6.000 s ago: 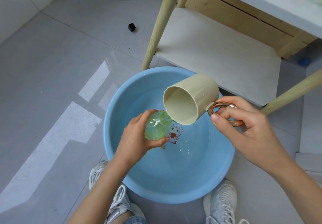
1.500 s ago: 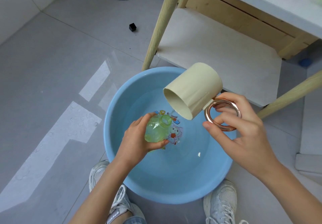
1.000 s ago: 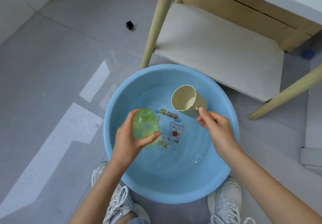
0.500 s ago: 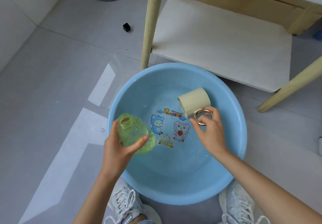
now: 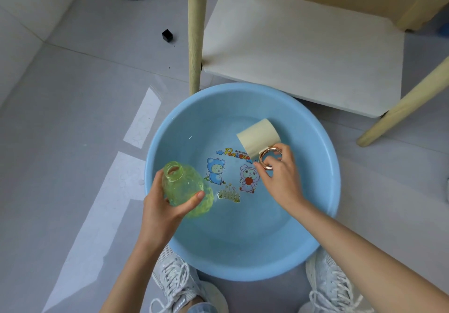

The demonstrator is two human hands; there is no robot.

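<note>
- Gripping from beneath, the left hand [image 5: 165, 205] had its thumb and fingers wrapped round the green bottle [image 5: 184, 186] in the head view. The bottle hung tilted above the left side of the blue basin [image 5: 335, 179], with its open mouth aimed up and out toward the rim.
- The right hand [image 5: 279, 174] kept a lighter grip, fingertips pinched on the ring handle [image 5: 269, 158] of the cream cup [image 5: 257, 135]. The cup lay tipped over in the far right part of the basin, its mouth angled down to the water.
- Wet plastic looked like the main risk to me. The bottle was thin and see-through, so a harder squeeze could buckle it and push its contents out of the neck.
- With the mouth so close to the rim, anything that spilled would likely land on the floor [image 5: 73, 118] and not in the basin.
- A pinch on a smooth ring gave little hold against twisting. If the cup filled, it could swing round the handle, slip free and splash.
- Both shoes [image 5: 175, 281] sat tucked against the near rim and would catch that splash.
- The wooden leg [image 5: 194, 33] stood just beside the far rim, so a wide lift of the cup might knock it or the shelf [image 5: 303, 50].
</note>
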